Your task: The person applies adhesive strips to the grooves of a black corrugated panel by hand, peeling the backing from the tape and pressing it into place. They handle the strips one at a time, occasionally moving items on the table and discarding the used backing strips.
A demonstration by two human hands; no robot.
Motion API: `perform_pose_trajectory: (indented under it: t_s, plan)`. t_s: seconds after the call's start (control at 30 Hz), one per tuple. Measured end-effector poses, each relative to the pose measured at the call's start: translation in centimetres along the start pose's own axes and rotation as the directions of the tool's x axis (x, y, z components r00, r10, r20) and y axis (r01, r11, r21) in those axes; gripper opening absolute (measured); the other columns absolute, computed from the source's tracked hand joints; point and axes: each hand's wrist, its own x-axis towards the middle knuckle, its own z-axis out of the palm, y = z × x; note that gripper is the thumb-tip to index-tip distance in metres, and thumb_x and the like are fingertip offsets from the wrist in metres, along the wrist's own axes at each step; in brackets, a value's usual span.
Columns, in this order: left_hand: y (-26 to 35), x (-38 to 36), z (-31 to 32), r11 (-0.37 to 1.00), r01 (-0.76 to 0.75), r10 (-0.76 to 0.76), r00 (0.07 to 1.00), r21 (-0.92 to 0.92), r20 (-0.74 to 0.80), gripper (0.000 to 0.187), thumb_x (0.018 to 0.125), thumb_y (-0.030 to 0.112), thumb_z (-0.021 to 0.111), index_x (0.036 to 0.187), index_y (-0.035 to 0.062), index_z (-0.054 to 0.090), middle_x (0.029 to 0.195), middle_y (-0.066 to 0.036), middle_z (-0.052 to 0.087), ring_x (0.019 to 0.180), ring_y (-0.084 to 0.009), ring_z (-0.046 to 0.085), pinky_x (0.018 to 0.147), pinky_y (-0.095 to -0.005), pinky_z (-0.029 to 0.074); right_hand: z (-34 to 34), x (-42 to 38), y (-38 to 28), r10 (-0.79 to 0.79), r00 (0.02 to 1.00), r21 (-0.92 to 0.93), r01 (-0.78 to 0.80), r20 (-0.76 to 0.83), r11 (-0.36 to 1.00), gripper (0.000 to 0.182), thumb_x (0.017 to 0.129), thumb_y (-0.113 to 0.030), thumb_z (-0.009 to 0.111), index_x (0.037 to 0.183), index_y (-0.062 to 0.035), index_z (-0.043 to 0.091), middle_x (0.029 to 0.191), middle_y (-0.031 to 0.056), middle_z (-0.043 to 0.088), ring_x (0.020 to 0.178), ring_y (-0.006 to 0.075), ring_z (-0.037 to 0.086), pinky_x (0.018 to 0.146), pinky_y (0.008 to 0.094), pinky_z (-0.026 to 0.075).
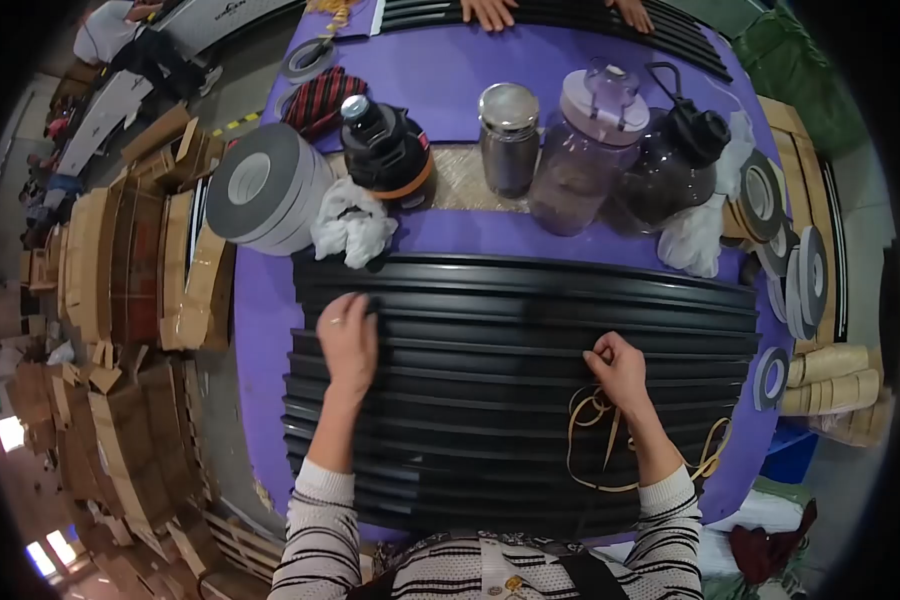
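Long black ribbed strips (490,350) lie side by side across the purple table (260,400). Over their left part is my left hand (349,340), fingers curled down near the upper strips; whether it holds anything is hidden. My right hand (618,368) is over the right part, thumb and fingertips pinched together, with what they hold too small to make out. A thin tan ribbon (573,440) hangs in loops below my right hand and trails over the lower right strips.
Beyond the strips stand a dark bottle (385,150), a metal cup (509,140), a clear bottle (585,150) and a dark jug (670,165). Grey tape rolls (260,190) are stacked left; others (810,280) sit right. Another person's hands (489,12) touch black strips at the far end.
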Motion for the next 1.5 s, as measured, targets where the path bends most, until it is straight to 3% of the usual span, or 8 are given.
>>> perform_pose_trajectory:
  t_s: [0.03,0.23,0.8,0.93,1.03,1.27,1.43,1.5]
  plan:
    - [2.3,0.8,0.7,0.992,-0.041,0.056,0.99,-0.119,0.127,0.026,0.067,0.003,0.061,0.092,0.0029,0.055,0.091,-0.013,0.052,0.086,-0.0296,0.05,0.075,-0.0373,0.04,0.1,-0.1,0.2,-0.004,1.0,0.007,0.004,-0.004,1.0,0.017,0.07,-0.015,0.062,0.07,-0.0034,0.05,0.051,0.0061,0.047,0.046,0.0196,0.047,0.047,0.0296,0.037]
    - [5.0,1.2,4.4,0.922,-0.234,0.294,0.942,-0.309,0.162,0.024,0.064,0.012,0.065,0.086,0.0082,0.055,0.081,-0.006,0.049,0.078,-0.0243,0.047,0.069,-0.0345,0.038,0.6,0.3,0.2,-0.011,1.0,0.065,0.01,0.006,0.998,0.016,0.069,-0.012,0.062,0.068,-0.0022,0.049,0.05,0.0044,0.044,0.046,0.013,0.042,0.047,0.0262,0.035]
    - [1.2,1.7,3.7,0.874,-0.221,0.348,0.907,-0.433,0.239,0.019,0.065,0.008,0.065,0.081,0.0048,0.055,0.08,-0.007,0.053,0.079,-0.0252,0.049,0.07,-0.0341,0.039,0.1,0.2,0.1,0.075,0.997,-0.001,-0.075,0.031,0.997,0.019,0.069,-0.017,0.063,0.072,-0.0021,0.052,0.056,0.0068,0.052,0.053,0.0175,0.052,0.051,0.0287,0.04]
    - [1.6,1.2,3.9,0.909,-0.143,0.254,0.936,-0.392,0.246,0.016,0.065,0.003,0.064,0.078,0.0039,0.055,0.079,-0.01,0.052,0.08,-0.0271,0.05,0.07,-0.0349,0.041,-1.0,0.3,0.1,0.04,0.99,0.198,-0.066,0.136,0.978,0.028,0.071,-0.022,0.065,0.087,-0.0013,0.054,0.069,0.009,0.058,0.059,0.018,0.056,0.056,0.0293,0.044]
    - [2.7,1.6,3.3,0.946,-0.117,0.219,0.918,-0.303,0.33,0.016,0.067,0.003,0.062,0.081,0.0034,0.056,0.085,-0.011,0.052,0.081,-0.0269,0.049,0.07,-0.0341,0.04,-3.7,-0.2,0.0,0.138,0.893,0.512,-0.366,0.429,0.777,0.025,0.079,-0.011,0.056,0.099,0.0002,0.046,0.065,0.0032,0.054,0.054,0.0081,0.05,0.045,0.0201,0.039]
    - [14.4,-0.5,5.6,0.788,-0.244,0.392,0.907,-0.566,0.155,0.022,0.067,0.004,0.062,0.088,0.0059,0.057,0.083,-0.008,0.052,0.078,-0.026,0.049,0.069,-0.0346,0.039,-4.6,-0.9,1.5,0.142,0.796,0.432,-0.457,0.588,0.777,0.031,0.08,-0.012,0.055,0.105,0.0008,0.045,0.07,0.0051,0.055,0.057,0.0076,0.05,0.046,0.0201,0.039]
    - [18.1,-1.6,9.3,0.815,-0.054,0.227,0.946,-0.576,0.232,0.011,0.07,0.009,0.062,0.081,0.0067,0.061,0.078,-0.007,0.054,0.077,-0.0234,0.05,0.068,-0.0329,0.038,-6.7,-1.0,1.3,0.116,0.744,0.436,-0.503,0.658,0.746,0.036,0.078,-0.016,0.058,0.108,-0.0009,0.045,0.074,0.0058,0.056,0.056,0.0069,0.049,0.046,0.0191,0.039]
    - [17.9,-1.5,9.3,0.839,-0.073,0.239,0.94,-0.54,0.244,0.008,0.07,0.011,0.062,0.077,0.0069,0.061,0.074,-0.004,0.054,0.075,-0.0223,0.051,0.067,-0.0325,0.038,-7.9,-1.3,2.0,0.131,0.708,0.265,-0.42,0.694,0.868,0.039,0.077,-0.02,0.06,0.108,-0.002,0.046,0.076,0.0048,0.058,0.059,0.0066,0.05,0.049,0.0203,0.04]
